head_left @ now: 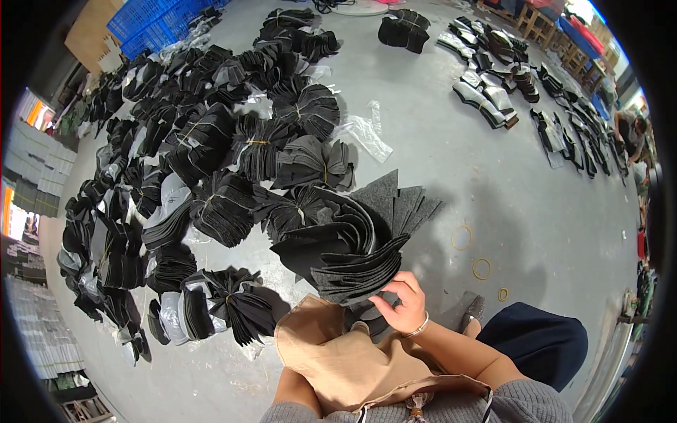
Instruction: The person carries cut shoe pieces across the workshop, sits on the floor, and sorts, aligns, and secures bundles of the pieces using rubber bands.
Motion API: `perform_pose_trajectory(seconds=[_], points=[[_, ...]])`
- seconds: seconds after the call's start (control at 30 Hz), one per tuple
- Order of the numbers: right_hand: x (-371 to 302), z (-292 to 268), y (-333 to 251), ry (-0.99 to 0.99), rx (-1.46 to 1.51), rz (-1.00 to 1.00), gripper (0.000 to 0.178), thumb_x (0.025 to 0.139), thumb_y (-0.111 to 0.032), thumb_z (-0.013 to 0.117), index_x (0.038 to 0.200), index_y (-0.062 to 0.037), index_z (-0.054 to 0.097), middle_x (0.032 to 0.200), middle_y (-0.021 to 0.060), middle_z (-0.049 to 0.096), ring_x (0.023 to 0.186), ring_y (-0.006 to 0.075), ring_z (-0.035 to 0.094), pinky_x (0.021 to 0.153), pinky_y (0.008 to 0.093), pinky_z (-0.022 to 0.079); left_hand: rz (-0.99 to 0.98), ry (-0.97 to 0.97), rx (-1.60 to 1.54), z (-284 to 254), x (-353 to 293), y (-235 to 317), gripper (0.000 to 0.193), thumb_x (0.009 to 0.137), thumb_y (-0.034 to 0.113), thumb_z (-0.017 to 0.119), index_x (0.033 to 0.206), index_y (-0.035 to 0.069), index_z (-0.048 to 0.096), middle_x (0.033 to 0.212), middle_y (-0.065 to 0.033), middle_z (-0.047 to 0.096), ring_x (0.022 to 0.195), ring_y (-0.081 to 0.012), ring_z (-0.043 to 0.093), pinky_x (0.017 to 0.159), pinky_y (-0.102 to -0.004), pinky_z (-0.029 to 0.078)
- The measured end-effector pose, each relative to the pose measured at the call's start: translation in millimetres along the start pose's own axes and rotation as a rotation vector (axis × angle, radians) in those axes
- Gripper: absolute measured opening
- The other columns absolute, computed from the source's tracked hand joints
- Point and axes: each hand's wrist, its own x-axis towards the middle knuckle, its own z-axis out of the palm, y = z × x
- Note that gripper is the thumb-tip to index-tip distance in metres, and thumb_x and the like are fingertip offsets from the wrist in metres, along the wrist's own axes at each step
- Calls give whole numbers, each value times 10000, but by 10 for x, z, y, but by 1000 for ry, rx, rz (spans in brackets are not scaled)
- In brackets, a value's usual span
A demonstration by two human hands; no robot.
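Note:
In front of me is a thick stack of dark grey and black cut felt pieces (pixel 352 247), fanned out at its far right side. My right hand (pixel 405 303) pinches the near right edge of this stack, thumb toward me and fingers curled over the pieces. Only my left forearm (pixel 295 392) shows, running under a tan apron (pixel 338 352); the left hand itself is hidden behind the apron and the stack. Just beyond the stack lies a tied bundle of black pieces (pixel 300 209).
Many tied black bundles (pixel 201 137) cover the floor at left. Rubber bands (pixel 482 268) and a clear plastic strip (pixel 370 137) lie on the grey floor. More bundles (pixel 483 99) are at far right, blue crates (pixel 151 28) at far left. A person's shoe (pixel 474 310) is beside my right arm.

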Motion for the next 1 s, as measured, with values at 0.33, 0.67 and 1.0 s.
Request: perform_pose_trajectory(seconds=[0.33,0.67,1.0], points=[[-104,-37,250,-24,23,228,269,618,-48,722,860,-21,606,895,104,580,777,255,579,701,289,469,-105,-61,-12,-159,-23,-185,368,905,258,453,1177,21,522,1120,-88,588,971,-202,584,872,-328,455],[-108,-575,826,-45,1138,1104,589,674,91,611,1234,2,452,1191,98,544,1072,234,522,921,372,412,-271,451,584,-186,-31,-748,253,897,176,509,1099,46,589,991,-20,622,894,-120,569,786,-270,456],[305,-754,1194,197,731,887,519,647,27,712,1133,-25,539,1091,64,578,985,210,549,858,324,426,-183,584,396,-209,24,-562,277,899,164,526,1160,75,500,961,-17,605,821,-109,608,744,-246,465]])
